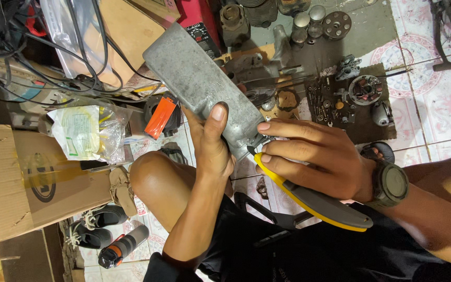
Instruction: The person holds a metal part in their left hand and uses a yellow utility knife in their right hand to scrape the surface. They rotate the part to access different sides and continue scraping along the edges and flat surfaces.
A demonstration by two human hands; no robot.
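Here, a long grey metal block (202,86) sits in the middle of the frame, tilted, with its wide end toward the upper left and its narrow end down toward the centre. The left hand (212,143) grasps it from below, with the thumb pressed flat on its grey face. The right hand (314,156) closes around a pair of pliers (314,201) with grey and yellow handles; the fingers lie over the handles, and the tip of the tool meets the narrow end of the block. How the jaws sit on the metal I cannot tell, because the fingers cover that place. A dark watch (391,183) is on the right wrist.

Under the hands there is a bare knee (155,180) and black clothing. In the lower left of the frame, a black spray can (122,246) with a red cap lies on the tiled floor (444,104), near a dark shoe (97,224). At the left edge stands a cardboard box (22,183), and above it a clear plastic bag (87,130) with papers. Black cables (53,57) fill the upper left. In the upper right, many small metal engine parts (348,96) lie on a dark mat on the floor.
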